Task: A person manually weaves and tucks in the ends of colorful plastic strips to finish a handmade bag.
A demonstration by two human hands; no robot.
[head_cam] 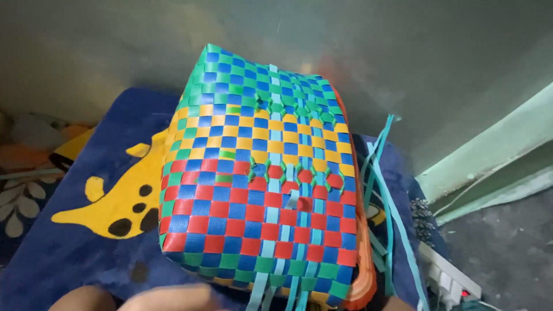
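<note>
Woven plastic basket (259, 173) | on blue mat (75, 253) | fingers' state cannot tell

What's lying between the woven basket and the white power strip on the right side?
In the head view, loose teal plastic strips lie between the woven basket and the white power strip, trailing over the edge of the blue blanket.

A woven plastic-strap basket (259, 178) in green, yellow, red and blue checks lies on a blue blanket (75, 247) with a yellow animal figure. Blurred fingers (167, 298) show at the bottom edge (which hand cannot be told), just below the basket. Loose teal straps (385, 190) trail to the right of them, above a white power strip (449, 276).
</note>
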